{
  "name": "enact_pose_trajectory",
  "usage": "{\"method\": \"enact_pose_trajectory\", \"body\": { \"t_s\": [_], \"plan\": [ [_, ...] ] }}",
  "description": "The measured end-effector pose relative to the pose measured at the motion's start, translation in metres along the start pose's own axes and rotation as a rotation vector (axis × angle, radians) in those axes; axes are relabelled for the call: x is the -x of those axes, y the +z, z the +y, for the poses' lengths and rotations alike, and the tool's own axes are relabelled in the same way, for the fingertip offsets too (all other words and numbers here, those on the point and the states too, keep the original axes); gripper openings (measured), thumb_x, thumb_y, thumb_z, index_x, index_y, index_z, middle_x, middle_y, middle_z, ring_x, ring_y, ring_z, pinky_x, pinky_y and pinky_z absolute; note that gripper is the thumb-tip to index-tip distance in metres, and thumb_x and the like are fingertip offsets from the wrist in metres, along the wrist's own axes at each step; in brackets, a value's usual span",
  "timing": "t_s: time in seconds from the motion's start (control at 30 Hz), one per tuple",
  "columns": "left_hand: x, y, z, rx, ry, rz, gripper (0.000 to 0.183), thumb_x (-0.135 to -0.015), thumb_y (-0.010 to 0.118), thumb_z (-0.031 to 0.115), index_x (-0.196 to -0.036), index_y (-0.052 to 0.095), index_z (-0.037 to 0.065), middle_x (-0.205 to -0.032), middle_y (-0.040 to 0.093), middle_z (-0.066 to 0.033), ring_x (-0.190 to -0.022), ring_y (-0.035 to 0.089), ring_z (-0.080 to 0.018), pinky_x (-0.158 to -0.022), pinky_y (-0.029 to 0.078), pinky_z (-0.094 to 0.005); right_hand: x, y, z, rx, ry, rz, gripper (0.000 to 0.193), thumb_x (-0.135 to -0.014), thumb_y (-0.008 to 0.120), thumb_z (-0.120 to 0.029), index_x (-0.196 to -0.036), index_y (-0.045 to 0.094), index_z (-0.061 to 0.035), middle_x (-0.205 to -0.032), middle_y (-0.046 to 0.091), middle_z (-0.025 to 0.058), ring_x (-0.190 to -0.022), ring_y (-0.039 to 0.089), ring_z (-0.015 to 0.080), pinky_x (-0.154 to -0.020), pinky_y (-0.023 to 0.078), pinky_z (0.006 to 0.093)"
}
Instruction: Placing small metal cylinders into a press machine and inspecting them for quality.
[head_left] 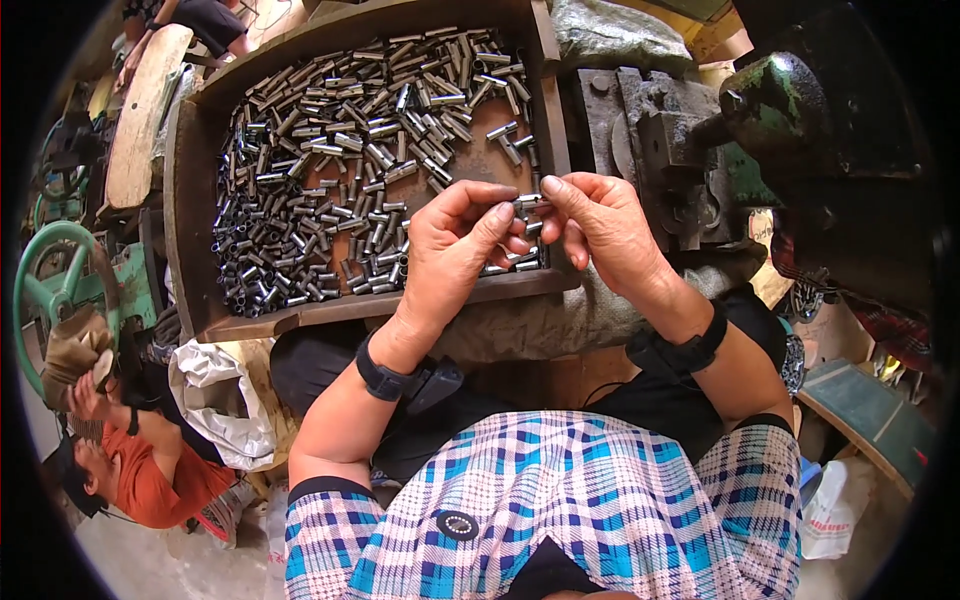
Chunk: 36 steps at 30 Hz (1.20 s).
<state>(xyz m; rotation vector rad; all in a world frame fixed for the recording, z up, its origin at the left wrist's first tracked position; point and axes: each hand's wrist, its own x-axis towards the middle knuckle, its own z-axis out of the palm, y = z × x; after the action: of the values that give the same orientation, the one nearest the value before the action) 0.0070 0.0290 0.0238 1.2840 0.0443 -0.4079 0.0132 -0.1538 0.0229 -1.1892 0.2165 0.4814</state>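
Over the near right corner of a wooden tray [440, 296], my left hand [452, 238] and my right hand [615, 225] meet fingertip to fingertip. A small shiny metal tube [527, 201] is pinched between them, partly covered by the fingers. My left thumb and forefinger are closed at its left end. On its right end, my right thumb and forefinger press together, with the other fingers curled below. Many short metal tubes [335, 140] lie heaped in the tray, densest along its left and far sides. A few tubes lie partly hidden beneath my hands.
A dark, oily machine with a green-painted head [785, 100] and a metal fixture [672, 150] stands right of the tray. A white sack [222, 400] sits at the near left. Beyond it, a person in an orange shirt [160, 475] works beside a green handwheel [28, 300].
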Motion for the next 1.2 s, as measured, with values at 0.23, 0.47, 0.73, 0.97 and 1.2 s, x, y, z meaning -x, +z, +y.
{"method": "enact_pose_trajectory", "body": {
  "t_s": [0.23, 0.47, 0.73, 0.97, 1.2],
  "plan": [
    [0.002, -0.002, 0.001, -0.093, 0.065, -0.034, 0.017, -0.090, 0.057, 0.010, -0.103, 0.059, 0.000, -0.079, 0.064, -0.0056, -0.068, 0.063, -0.0093, -0.054, 0.049, -0.0188, 0.003, -0.001, -0.003, -0.125, 0.079, -0.036, 0.026, -0.090, 0.058, -0.023, -0.081, 0.062, 0.0009, -0.059, 0.060, 0.0046, -0.034, 0.042, 0.0035, -0.032, 0.031, 0.0159],
    [0.005, -0.003, 0.004, -0.059, -0.008, -0.067, 0.016, -0.089, 0.059, 0.010, -0.100, 0.058, -0.001, -0.079, 0.065, -0.0060, -0.066, 0.063, -0.0093, -0.053, 0.048, -0.0187, 0.010, 0.003, -0.006, 0.050, 0.035, -0.015, 0.026, -0.088, 0.061, -0.025, -0.078, 0.061, -0.0015, -0.057, 0.058, 0.0024, -0.035, 0.042, 0.0029, -0.033, 0.030, 0.0161],
    [0.011, -0.017, 0.035, -0.006, -0.241, -0.416, 0.028, -0.080, 0.069, 0.009, -0.099, 0.051, 0.001, -0.072, 0.061, -0.0056, -0.058, 0.061, -0.0099, -0.045, 0.045, -0.0176, 0.013, 0.003, -0.016, 0.053, 0.287, -0.417, 0.024, -0.089, 0.060, -0.028, -0.078, 0.059, -0.0064, -0.057, 0.056, -0.0001, -0.036, 0.040, 0.0012, -0.032, 0.027, 0.0155],
    [0.013, -0.026, 0.037, 0.094, -0.255, -0.433, 0.027, -0.082, 0.067, 0.011, -0.098, 0.048, 0.002, -0.073, 0.059, -0.0038, -0.055, 0.058, -0.0067, -0.041, 0.042, -0.0170, 0.012, 0.014, -0.010, -0.025, 0.272, -0.397, 0.026, -0.089, 0.060, -0.029, -0.077, 0.058, -0.0060, -0.056, 0.055, -0.0004, -0.037, 0.040, 0.0012, -0.032, 0.026, 0.0160],
    [0.017, -0.030, 0.021, 0.189, -0.234, -0.326, 0.022, -0.085, 0.064, 0.015, -0.096, 0.049, 0.003, -0.069, 0.063, -0.0094, -0.046, 0.057, -0.0088, -0.038, 0.042, -0.0168, 0.008, 0.016, -0.015, 0.177, 0.165, -0.392, 0.029, -0.090, 0.059, -0.029, -0.074, 0.058, -0.0050, -0.054, 0.054, -0.0001, -0.037, 0.041, 0.0016, -0.032, 0.028, 0.0164]
  ]
}}
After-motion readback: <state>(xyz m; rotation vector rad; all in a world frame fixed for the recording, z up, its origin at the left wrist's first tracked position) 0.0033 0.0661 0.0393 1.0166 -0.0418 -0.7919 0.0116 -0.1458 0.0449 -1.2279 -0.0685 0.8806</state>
